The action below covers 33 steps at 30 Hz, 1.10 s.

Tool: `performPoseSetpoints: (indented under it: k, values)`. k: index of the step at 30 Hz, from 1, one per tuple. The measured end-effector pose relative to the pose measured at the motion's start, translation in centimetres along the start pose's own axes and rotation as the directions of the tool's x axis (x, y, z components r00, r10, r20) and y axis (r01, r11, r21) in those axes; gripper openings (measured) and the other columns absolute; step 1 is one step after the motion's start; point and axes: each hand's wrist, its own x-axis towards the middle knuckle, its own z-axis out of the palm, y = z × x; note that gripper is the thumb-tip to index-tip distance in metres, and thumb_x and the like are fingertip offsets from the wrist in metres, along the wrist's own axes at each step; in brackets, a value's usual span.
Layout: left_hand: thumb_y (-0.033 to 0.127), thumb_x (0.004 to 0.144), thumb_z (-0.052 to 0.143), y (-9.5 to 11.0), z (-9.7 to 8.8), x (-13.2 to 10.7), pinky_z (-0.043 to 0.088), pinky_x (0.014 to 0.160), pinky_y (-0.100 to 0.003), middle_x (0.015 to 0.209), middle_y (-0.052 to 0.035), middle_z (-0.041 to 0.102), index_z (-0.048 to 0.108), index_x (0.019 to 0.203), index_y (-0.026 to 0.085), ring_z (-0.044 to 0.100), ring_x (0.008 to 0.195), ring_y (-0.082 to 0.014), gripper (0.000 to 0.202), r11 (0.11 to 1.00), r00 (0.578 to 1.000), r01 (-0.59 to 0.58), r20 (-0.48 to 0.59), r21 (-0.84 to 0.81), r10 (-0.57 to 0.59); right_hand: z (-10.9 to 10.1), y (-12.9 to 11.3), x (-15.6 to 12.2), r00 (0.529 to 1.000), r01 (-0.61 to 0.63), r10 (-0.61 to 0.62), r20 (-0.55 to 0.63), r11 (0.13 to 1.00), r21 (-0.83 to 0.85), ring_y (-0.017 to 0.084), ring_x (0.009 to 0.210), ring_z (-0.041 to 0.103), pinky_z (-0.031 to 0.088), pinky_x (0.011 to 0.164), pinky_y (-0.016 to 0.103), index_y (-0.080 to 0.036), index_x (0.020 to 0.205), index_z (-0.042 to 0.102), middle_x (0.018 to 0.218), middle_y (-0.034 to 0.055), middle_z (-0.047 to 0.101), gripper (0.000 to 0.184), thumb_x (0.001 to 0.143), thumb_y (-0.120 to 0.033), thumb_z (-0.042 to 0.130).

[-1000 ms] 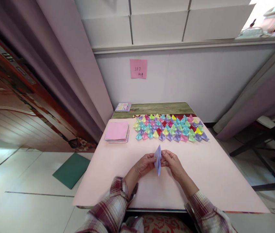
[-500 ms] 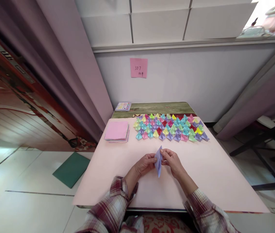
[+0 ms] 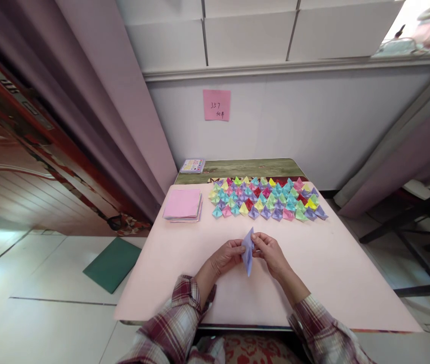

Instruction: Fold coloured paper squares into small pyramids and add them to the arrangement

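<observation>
A folded purple origami paper (image 3: pixel 248 255) is held on edge above the near middle of the table, its pointed ends up and down. My left hand (image 3: pixel 228 256) pinches its left side between thumb and fingers. On the other side, my right hand (image 3: pixel 270 253) grips its upper right part, some fingertips hidden behind the paper. Beyond my hands lie rows of small folded paper boats (image 3: pixel 264 199) in many colours. To the left of the rows sits a stack of square paper sheets (image 3: pixel 182 203), pink on top.
The table (image 3: pixel 162 283) has a pale pink cover. A small packet (image 3: pixel 192 166) lies at its back left corner. A pink note (image 3: pixel 217 105) is stuck to the wall. On the floor at left is a green sheet (image 3: pixel 112 265); dark stool legs (image 3: pixel 423 253) stand at right.
</observation>
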Motion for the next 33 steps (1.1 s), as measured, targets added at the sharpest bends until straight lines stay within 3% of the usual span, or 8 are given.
performPoseSetpoints:
  k: [8,13,19,27,33]
  values:
    - [0.028,0.069,0.081,0.2,0.5,-0.1,0.043,0.075,-0.026,0.079,-0.0077,0.067,0.072,0.092,0.008,0.059,0.068,-0.0129,0.032,1.0,1.0,-0.016,-0.014,-0.001,0.016,-0.2,0.2,-0.1,1.0,0.023,-0.023,0.015,1.0,-0.014,0.014,0.06,0.059,0.052,0.062,0.027,-0.017,0.079,0.065,0.069,0.0011,0.064,0.043,0.069,-0.058,0.074]
    - [0.03,0.069,0.081,0.3,0.8,-0.2,0.043,0.075,-0.027,0.081,-0.0086,0.067,0.072,0.091,0.009,0.059,0.07,-0.0141,0.032,0.999,0.999,-0.026,-0.022,0.032,0.027,-0.8,-0.2,0.0,1.0,0.001,-0.007,-0.03,0.984,-0.179,0.015,0.067,0.062,0.051,0.063,0.027,-0.019,0.087,0.065,0.074,0.0007,0.065,0.034,0.068,-0.046,0.072]
    - [0.033,0.072,0.078,0.2,1.1,-0.3,0.043,0.078,-0.029,0.084,-0.0106,0.068,0.073,0.094,0.009,0.06,0.075,-0.017,0.033,0.985,0.999,-0.041,0.021,0.165,0.038,-1.6,-0.9,-0.1,0.999,-0.053,0.052,-0.01,0.945,-0.322,0.013,0.066,0.059,0.048,0.061,0.024,-0.019,0.081,0.063,0.065,-0.0035,0.058,0.02,0.067,-0.032,0.066]
    - [0.039,0.07,0.078,0.5,1.6,-0.2,0.041,0.08,-0.029,0.087,-0.0082,0.068,0.073,0.095,0.011,0.059,0.079,-0.018,0.037,0.961,0.998,-0.013,0.066,0.278,-0.006,-2.1,-1.2,-0.6,0.999,-0.046,0.049,0.003,0.946,-0.32,0.013,0.067,0.058,0.046,0.059,0.023,-0.018,0.087,0.063,0.073,-0.0007,0.062,0.026,0.065,-0.031,0.068]
    - [0.04,0.065,0.081,0.6,1.9,-0.4,0.042,0.076,-0.028,0.08,-0.0065,0.067,0.073,0.085,0.011,0.059,0.078,-0.0187,0.036,0.939,0.999,0.03,0.003,0.344,-0.033,-2.5,-1.1,-0.6,0.999,0.014,0.002,0.049,0.947,-0.322,0.012,0.059,0.054,0.043,0.055,0.023,-0.018,0.09,0.062,0.07,-0.0023,0.06,0.032,0.059,-0.025,0.067]
